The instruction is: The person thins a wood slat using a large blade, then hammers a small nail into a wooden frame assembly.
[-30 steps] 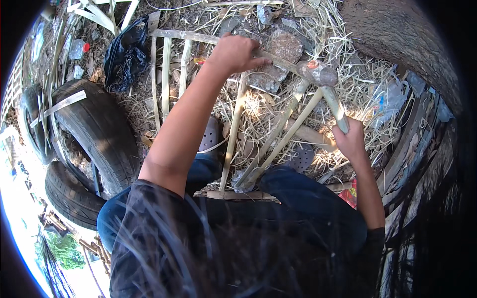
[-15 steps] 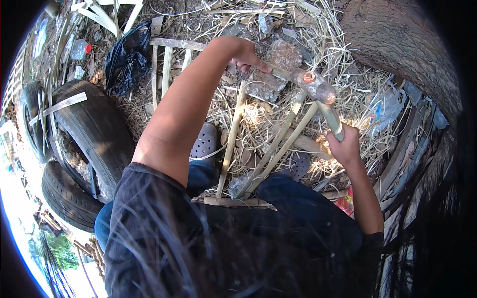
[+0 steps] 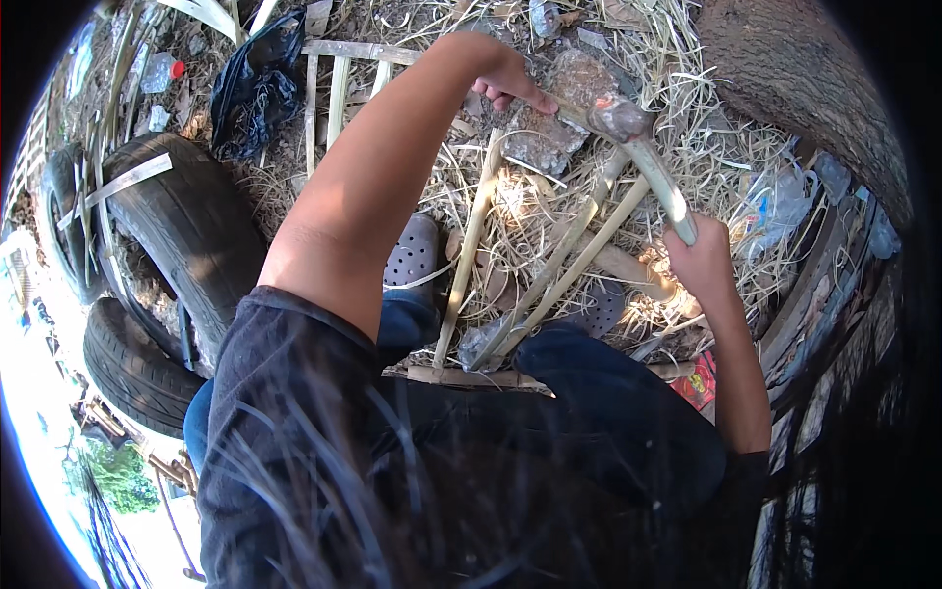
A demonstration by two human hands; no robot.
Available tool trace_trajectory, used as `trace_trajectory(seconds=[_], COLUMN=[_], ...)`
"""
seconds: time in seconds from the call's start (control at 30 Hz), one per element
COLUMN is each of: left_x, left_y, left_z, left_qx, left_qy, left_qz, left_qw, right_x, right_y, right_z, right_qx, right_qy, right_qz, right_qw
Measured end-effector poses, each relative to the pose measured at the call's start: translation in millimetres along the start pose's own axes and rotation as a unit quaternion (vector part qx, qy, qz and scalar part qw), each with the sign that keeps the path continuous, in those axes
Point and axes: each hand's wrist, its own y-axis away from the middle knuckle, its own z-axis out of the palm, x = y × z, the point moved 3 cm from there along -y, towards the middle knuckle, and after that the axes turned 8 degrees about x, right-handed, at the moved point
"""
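My right hand (image 3: 699,255) is closed round the pale wooden handle of a hammer (image 3: 659,177). The hammer's blunt, rusty-looking head lies at the end of a thin bamboo strip (image 3: 569,111), over or beside a rough stone (image 3: 589,79); whether it touches the strip I cannot tell. At the strip's other end, my left hand (image 3: 515,80) pinches it between thumb and fingers. Below the strip, a flat stone block (image 3: 545,142) sits among shavings. Long bamboo sticks (image 3: 471,245) slant from the stones toward my feet, crossing a cross-piece (image 3: 481,377) near my knees.
A slatted bamboo frame (image 3: 358,49) and a black plastic bag (image 3: 257,88) lie at the far left. Old tyres (image 3: 186,240) stand left of me. A thick tree trunk (image 3: 805,93) rises at the far right, near a clear plastic bag (image 3: 780,211). Bamboo shavings (image 3: 677,118) litter the ground.
The hammer head has moved away from me and turned, so its end face no longer shows as before. My left hand still pinches the strip; the whole view has shifted slightly.
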Motion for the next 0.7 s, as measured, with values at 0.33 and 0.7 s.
trace_trajectory(seconds=[0.33, 0.7], left_x=[-4.3, -7.3], left_y=[-8.1, -9.9], left_z=[5.1, 5.3], left_qx=[-0.016, -0.037], left_qy=[0.012, 0.028], left_qz=[-0.015, -0.029], left_qw=[1.0, 0.999], right_x=[-2.9, 13.2], right_y=[14.1, 5.2], right_z=[5.7, 5.2], right_qx=[0.043, 0.037], right_qy=[-0.035, -0.047], right_qz=[-0.093, -0.012], right_qw=[0.994, 0.998])
